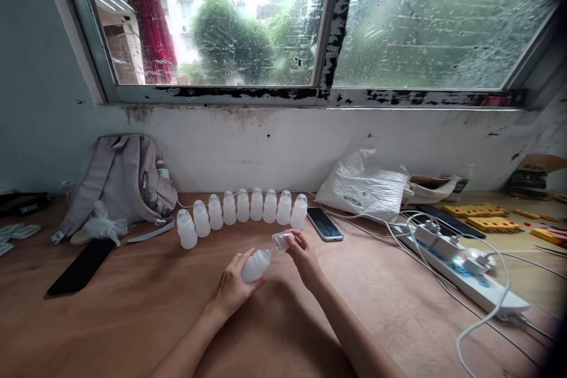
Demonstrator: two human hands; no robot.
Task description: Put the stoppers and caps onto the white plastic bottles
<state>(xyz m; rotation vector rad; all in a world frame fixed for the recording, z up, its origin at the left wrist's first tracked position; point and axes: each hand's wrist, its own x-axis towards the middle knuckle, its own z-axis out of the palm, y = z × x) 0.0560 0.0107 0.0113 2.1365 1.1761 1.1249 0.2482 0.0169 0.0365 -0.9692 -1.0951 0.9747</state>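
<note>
A frosted, translucent bottle (254,267) is held tilted over the table (385,301), with a clear cap (282,241) kept just beside its narrow tip. The way to the far edge is lined by a curved row of nine capped bottles (243,207); near its right end a phone (325,224) is laid. The bottle is wrapped by the left hand's (234,283) fingers; the cap is pinched by the right hand (303,254).

A head-worn camera looks forward and down, close over the table (150,289), facing a window (420,23).
</note>
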